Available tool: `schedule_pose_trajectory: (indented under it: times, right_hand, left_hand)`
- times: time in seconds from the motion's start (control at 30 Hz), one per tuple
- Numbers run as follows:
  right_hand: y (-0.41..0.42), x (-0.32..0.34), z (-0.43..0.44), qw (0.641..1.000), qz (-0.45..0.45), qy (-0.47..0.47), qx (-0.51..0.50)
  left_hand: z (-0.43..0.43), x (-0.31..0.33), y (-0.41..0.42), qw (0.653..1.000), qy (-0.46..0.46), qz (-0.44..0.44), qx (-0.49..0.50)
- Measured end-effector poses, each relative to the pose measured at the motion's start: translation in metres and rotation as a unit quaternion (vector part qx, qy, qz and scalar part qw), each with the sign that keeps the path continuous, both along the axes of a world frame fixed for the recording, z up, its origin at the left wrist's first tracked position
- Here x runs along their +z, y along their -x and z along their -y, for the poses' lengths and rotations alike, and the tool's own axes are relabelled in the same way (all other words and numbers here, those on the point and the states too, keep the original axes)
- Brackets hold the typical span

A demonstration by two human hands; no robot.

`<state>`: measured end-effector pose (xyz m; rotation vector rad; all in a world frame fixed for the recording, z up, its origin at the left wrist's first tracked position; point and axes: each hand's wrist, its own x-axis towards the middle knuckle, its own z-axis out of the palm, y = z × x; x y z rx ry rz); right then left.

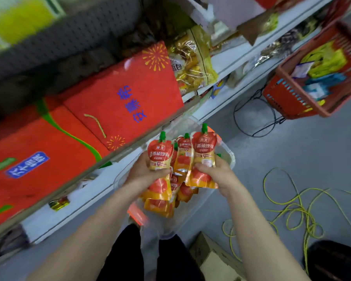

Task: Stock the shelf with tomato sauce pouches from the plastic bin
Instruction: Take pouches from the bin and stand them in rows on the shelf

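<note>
My left hand [142, 169] grips a red and yellow tomato sauce pouch [160, 157] with a green cap, upright. My right hand [215, 171] holds two more pouches [203, 155] side by side, also upright. Both hands hover above a clear plastic bin [227, 159] on the floor. Several more pouches [160, 205] lie inside the bin below my hands. The white shelf [93, 185] runs along the left, with its edge close to my left hand.
Big red gift boxes [120, 94] fill the shelf level above. A red basket [312, 78] with packets stands at the upper right. Yellow cord [292, 205] and black cable [255, 116] loop over the grey floor. A cardboard box [213, 258] sits by my legs.
</note>
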<state>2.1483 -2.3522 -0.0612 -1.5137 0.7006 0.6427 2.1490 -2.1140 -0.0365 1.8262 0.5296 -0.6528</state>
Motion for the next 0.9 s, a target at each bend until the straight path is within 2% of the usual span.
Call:
schedule_pose_trajectory:
  times: [0.13,0.33,0.63,0.9]
  right_hand:
    - [0.006,0.055,-0.022,0.995,0.046,-0.078,-0.028]
    - [0.012,0.135,-0.078,0.984,0.138,-0.112,0.017]
    - [0.049,0.252,-0.222,0.934,0.318,-0.133,0.089]
    - [0.07,0.328,-0.386,0.893,0.401,-0.169,0.116]
  left_hand:
    - [-0.025,0.052,0.023,0.988,0.118,0.005,0.103]
    - [-0.087,0.115,0.059,0.975,0.16,0.094,0.125]
    - [-0.218,0.233,0.147,0.931,0.156,0.3,0.139]
    - [-0.361,0.31,0.214,0.879,0.103,0.391,0.253]
